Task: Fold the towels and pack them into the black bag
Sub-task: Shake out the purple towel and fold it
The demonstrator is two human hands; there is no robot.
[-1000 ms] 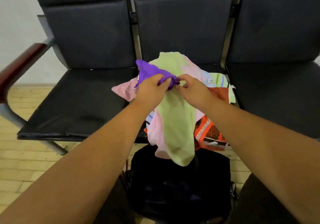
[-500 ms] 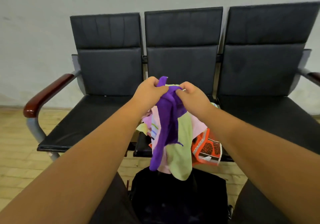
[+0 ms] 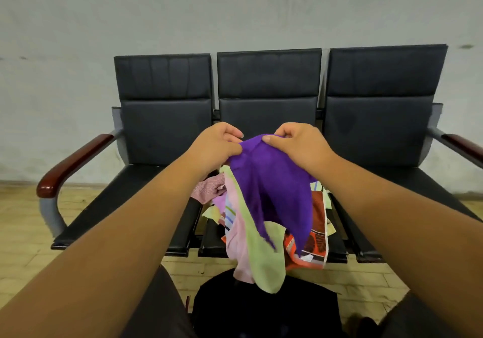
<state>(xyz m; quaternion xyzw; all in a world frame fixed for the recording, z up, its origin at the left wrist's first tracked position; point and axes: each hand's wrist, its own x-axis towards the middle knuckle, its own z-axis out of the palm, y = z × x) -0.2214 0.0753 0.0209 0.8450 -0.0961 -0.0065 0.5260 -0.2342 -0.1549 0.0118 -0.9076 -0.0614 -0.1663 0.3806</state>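
Note:
A purple towel [image 3: 277, 191] hangs in the air above the middle seat. My left hand [image 3: 217, 147] pinches its top edge on the left and my right hand [image 3: 295, 144] pinches it on the right, close together. Under it a heap of towels lies on the seat: a light green one [image 3: 266, 259] and a pale pink one [image 3: 239, 254] droop over the front edge, a red patterned one [image 3: 315, 246] lies to the right, a pink one [image 3: 206, 190] to the left. The black bag [image 3: 264, 311] stands on the floor between my knees, partly hidden by the hanging towels.
A row of three black padded seats [image 3: 146, 188] with wooden armrests [image 3: 70, 162] stands against a grey wall. The floor [image 3: 23, 238] is pale wood planks. My dark-trousered knees frame the bag at the bottom.
Both hands lifted the purple towel off the heap and have spread its top edge a little wider. The view has tilted up, so more wall shows.

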